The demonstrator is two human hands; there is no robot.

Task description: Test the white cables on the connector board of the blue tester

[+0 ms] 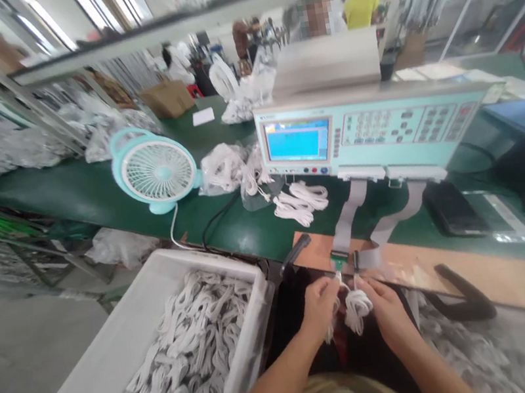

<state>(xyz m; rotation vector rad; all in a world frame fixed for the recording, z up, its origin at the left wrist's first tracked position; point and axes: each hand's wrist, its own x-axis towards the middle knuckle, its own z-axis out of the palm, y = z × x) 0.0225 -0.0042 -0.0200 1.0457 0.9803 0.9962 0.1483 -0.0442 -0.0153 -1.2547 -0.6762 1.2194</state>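
Note:
My left hand and my right hand meet low in the middle, both pinched on a coiled white cable that hangs between them. The cable's ends reach up toward small connectors at the edge of a brown board. Grey ribbon leads run from those connectors up to a pale green tester with a blue screen.
A white bin of coiled white cables sits at my left; another heap of cables lies at my right. A mint desk fan, loose cable bundles and bags rest on the green table. Other people stand beyond the tester.

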